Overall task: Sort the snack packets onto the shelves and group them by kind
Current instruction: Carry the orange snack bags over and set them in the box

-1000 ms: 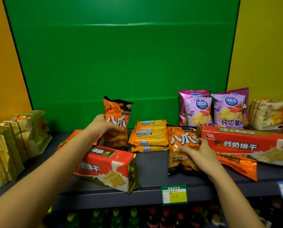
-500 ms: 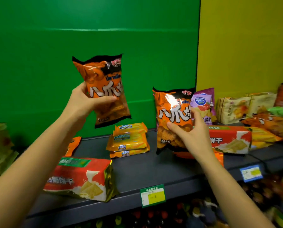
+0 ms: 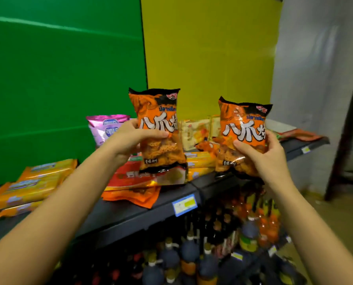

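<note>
A: Left hand (image 3: 128, 140)?
B: Clenched round left orange snack bag (image 3: 157, 128), held upright above the dark shelf (image 3: 130, 212).
A: Right hand (image 3: 268, 157)?
B: Gripping right orange snack bag (image 3: 241, 136), same kind, upright, over the shelf edge. Bags apart, side by side.
A: On shelf?
B: Yellow cheese packets (image 3: 27, 188) far left, purple chip bags (image 3: 106, 127) behind, red biscuit pack (image 3: 130, 177) under left bag. Bottles (image 3: 192, 254) below.

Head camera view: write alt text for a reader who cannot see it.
Two bare hands each hold up an upright orange snack bag, the left hand gripping one orange bag, the right hand a matching bag. Behind them a dark shelf carries yellow cracker packs, a red box and purple chip bags.
</note>
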Tool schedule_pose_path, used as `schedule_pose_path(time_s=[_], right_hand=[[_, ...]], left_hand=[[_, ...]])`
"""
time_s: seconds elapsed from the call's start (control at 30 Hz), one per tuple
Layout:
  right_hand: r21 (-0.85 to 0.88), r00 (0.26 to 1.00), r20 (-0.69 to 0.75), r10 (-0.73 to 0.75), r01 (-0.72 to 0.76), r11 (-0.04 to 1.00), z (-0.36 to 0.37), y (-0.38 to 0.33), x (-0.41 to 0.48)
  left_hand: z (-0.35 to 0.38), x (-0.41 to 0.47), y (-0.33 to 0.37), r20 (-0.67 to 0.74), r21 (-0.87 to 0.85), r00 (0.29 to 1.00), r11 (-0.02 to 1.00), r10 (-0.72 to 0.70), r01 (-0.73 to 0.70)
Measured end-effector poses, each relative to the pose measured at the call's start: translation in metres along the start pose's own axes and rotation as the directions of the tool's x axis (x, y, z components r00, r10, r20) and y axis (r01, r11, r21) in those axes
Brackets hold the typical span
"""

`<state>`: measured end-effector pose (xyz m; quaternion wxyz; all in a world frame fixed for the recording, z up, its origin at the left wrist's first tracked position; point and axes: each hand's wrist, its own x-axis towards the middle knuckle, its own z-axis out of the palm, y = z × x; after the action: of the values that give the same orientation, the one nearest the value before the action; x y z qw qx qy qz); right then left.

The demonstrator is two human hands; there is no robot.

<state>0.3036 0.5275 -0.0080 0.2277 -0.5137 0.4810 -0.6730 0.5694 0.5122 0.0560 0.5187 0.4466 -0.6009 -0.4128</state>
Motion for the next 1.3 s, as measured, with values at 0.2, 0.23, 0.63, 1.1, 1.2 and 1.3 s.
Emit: schedule_pose_path(time_s=[0.2,0.23,0.63,1.1,1.2,1.3], right_hand=[[-0.055,0.999,-0.036,0.041,-0.043,0.998,-0.112,0.042,0.042],[-0.065,0.998,-0.041,0.049,-0.052,0.997,-0.127,0.048,0.049],[-0.129,0.993,-0.085,0.082,-0.092,0.987,-0.264,0.1,0.144],[-0.114,0.996,0.061,0.06,-0.052,0.992,-0.327,0.2,0.337],[-0.088,0.993,0.097,0.072,-0.064,0.994,-0.333,0.217,0.375],[-0.065,0.989,0.127,0.08,-0.072,0.995,-0.336,0.234,0.413]], left_hand=[[0.121,0.022,-0.027,0.047,-0.029,0.997,0.998,-0.06,0.061],[0.138,0.025,-0.029,0.061,-0.032,0.996,0.997,-0.072,0.074],[0.308,0.102,-0.04,0.147,-0.074,0.982,0.989,-0.116,0.128],[0.459,0.249,-0.06,-0.005,-0.12,0.996,0.988,-0.094,0.093],[0.479,0.275,-0.059,-0.027,-0.092,0.996,0.992,-0.09,0.087],[0.495,0.301,-0.061,-0.092,-0.056,0.994,0.997,-0.059,0.054]])
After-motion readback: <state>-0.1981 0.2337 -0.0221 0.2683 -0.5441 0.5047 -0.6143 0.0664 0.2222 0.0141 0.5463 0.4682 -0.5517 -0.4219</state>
